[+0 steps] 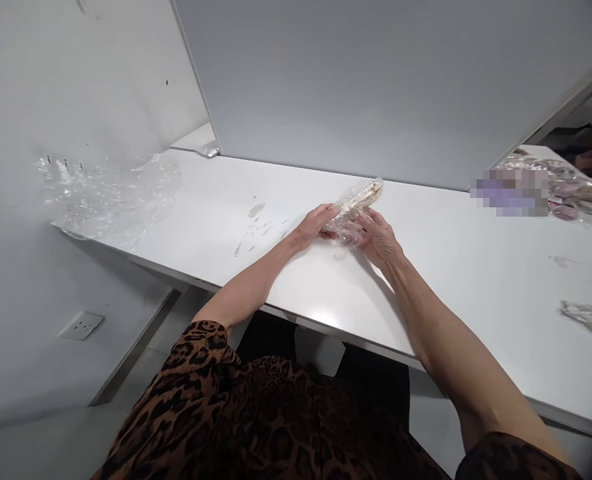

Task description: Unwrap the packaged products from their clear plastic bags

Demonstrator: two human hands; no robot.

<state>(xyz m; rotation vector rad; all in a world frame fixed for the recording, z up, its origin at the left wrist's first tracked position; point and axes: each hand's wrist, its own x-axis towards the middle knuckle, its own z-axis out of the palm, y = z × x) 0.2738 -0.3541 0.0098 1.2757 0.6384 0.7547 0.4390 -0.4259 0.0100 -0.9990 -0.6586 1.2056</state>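
Both my hands grip a long, narrow bundle in clear plastic wrap, tilted with its far end up to the right. Something gold-coloured shows through the wrap; its kind I cannot make out. My left hand closes around the near left side of the bundle. On the other side, my right hand holds it with the fingers curled against the plastic. Loose plastic hangs between the hands, just over the white table. The fingertips are partly hidden by the wrap.
Crumpled clear plastic covers the table's left end by the wall. A pile of plastic-wrapped items lies at the far right, partly blurred out. Nearer on the right is a small whitish crumpled piece. A grey panel rises behind the table.
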